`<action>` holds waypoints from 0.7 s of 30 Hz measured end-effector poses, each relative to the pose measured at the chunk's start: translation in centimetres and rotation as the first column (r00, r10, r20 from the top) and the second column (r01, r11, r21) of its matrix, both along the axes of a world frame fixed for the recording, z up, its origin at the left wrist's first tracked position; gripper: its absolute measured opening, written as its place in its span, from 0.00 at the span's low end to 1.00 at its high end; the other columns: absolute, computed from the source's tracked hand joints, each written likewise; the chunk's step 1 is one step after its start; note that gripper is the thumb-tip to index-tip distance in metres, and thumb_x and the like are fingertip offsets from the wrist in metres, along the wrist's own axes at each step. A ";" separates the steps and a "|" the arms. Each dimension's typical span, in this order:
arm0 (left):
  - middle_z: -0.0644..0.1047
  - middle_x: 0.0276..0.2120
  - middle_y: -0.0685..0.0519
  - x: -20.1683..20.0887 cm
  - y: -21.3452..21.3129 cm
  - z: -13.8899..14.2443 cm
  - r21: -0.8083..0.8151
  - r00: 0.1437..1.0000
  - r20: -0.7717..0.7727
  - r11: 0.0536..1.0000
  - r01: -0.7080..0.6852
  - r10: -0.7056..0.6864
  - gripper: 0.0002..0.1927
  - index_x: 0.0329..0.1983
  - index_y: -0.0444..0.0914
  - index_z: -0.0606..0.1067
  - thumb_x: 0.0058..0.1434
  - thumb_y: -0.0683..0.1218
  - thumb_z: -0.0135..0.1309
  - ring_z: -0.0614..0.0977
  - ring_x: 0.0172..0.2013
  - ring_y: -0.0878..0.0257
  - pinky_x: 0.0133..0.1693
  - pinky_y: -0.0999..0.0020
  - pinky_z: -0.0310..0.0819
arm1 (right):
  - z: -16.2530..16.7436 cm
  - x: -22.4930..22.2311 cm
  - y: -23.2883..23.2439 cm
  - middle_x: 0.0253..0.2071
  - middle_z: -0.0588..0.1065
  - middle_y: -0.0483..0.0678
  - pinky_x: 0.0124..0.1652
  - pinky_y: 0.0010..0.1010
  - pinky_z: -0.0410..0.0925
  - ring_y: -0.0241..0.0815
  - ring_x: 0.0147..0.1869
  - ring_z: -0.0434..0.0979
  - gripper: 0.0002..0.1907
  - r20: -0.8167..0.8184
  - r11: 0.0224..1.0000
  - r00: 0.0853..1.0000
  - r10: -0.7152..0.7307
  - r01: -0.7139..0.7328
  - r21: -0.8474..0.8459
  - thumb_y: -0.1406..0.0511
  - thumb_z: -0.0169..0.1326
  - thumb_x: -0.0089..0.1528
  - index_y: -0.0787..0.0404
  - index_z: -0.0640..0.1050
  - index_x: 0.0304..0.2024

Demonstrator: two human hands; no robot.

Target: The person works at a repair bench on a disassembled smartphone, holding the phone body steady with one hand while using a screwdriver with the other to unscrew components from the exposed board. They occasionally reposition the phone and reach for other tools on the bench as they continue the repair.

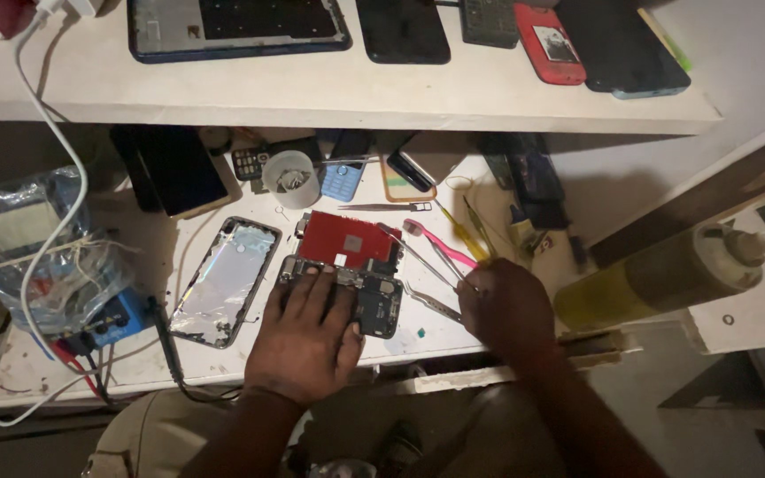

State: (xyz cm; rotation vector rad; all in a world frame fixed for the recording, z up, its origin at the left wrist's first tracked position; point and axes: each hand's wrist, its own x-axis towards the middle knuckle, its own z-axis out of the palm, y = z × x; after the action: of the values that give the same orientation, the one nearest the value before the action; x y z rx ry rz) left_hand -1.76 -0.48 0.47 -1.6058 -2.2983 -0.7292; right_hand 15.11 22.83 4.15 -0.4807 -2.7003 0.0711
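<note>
At frame centre on the tabletop (329, 350), an opened phone (347, 265) with a red inner panel lies under the flat, open left hand (307, 341), while the right hand (506, 310) grips tweezers (427, 257) whose tips could slip and scratch the exposed board.

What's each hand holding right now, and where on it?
Right hand grips metal tweezers at their rear end. Left hand holds nothing, pressing flat on the opened phone.
</note>
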 end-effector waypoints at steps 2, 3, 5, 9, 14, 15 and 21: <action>0.72 0.60 0.38 0.1 0.0 0.0 0.004 1.000 0.010 1.000 0.005 -0.005 0.25 0.57 0.37 0.75 0.60 0.54 0.48 0.70 0.63 0.43 0.62 0.39 0.59 | 0.2 -0.2 0.0 0.31 0.77 0.55 0.39 0.47 0.71 0.57 0.37 0.78 0.07 -0.072 0.988 0.994 -0.086 0.076 -0.132 0.64 0.59 0.56 0.60 0.79 0.26; 0.72 0.61 0.38 0.0 0.0 0.0 0.007 1.000 0.012 1.000 0.007 -0.007 0.25 0.57 0.37 0.75 0.60 0.54 0.48 0.70 0.62 0.43 0.62 0.39 0.59 | 0.3 -0.3 0.0 0.31 0.77 0.55 0.40 0.47 0.71 0.58 0.38 0.78 0.07 -0.081 0.987 0.992 -0.102 0.091 -0.133 0.64 0.58 0.57 0.60 0.79 0.27; 0.72 0.61 0.38 0.0 0.1 0.0 0.006 1.000 0.005 1.000 0.001 -0.001 0.25 0.57 0.38 0.75 0.60 0.54 0.48 0.70 0.63 0.43 0.61 0.38 0.58 | 0.7 -0.4 -0.1 0.32 0.77 0.56 0.41 0.46 0.71 0.59 0.39 0.78 0.06 -0.097 0.984 0.987 -0.130 0.116 -0.136 0.64 0.57 0.60 0.60 0.78 0.29; 0.72 0.61 0.37 0.0 0.1 -0.3 -0.013 1.000 0.009 1.000 -0.007 0.007 0.26 0.58 0.37 0.75 0.61 0.55 0.48 0.69 0.63 0.42 0.61 0.38 0.58 | 0.8 0.2 -0.6 0.36 0.79 0.54 0.41 0.43 0.72 0.56 0.41 0.81 0.08 -0.115 0.907 0.954 -0.276 0.219 -0.360 0.61 0.56 0.64 0.59 0.78 0.37; 0.72 0.61 0.38 0.1 0.2 -0.3 -0.008 1.000 0.014 1.000 -0.013 0.013 0.25 0.58 0.38 0.75 0.61 0.55 0.47 0.69 0.64 0.42 0.62 0.38 0.58 | -0.1 0.7 -0.4 0.34 0.80 0.48 0.40 0.33 0.75 0.44 0.37 0.84 0.04 -0.287 0.787 0.916 -0.279 0.047 -0.615 0.64 0.54 0.65 0.57 0.77 0.39; 0.72 0.61 0.37 0.1 0.2 -0.3 -0.015 1.000 0.016 1.000 -0.016 0.016 0.26 0.58 0.38 0.75 0.61 0.55 0.47 0.69 0.64 0.42 0.62 0.38 0.58 | -0.1 0.8 -0.1 0.35 0.80 0.48 0.40 0.34 0.74 0.45 0.38 0.82 0.05 -0.265 0.906 0.934 -0.241 0.118 -0.406 0.63 0.57 0.62 0.57 0.77 0.36; 0.72 0.60 0.38 0.2 0.0 -0.1 -0.024 1.000 0.023 1.000 -0.009 0.010 0.25 0.57 0.38 0.75 0.60 0.55 0.48 0.70 0.63 0.43 0.63 0.39 0.58 | 0.9 0.8 -0.2 0.39 0.76 0.50 0.41 0.31 0.74 0.39 0.40 0.80 0.06 -0.427 0.787 0.810 -0.402 0.068 -0.613 0.70 0.56 0.66 0.63 0.73 0.44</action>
State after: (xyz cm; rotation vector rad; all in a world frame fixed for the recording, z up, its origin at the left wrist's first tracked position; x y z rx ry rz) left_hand -1.54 -0.45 0.38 -1.6037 -2.3377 -0.7240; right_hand 15.91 22.63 5.08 -0.8414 -1.9885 0.8452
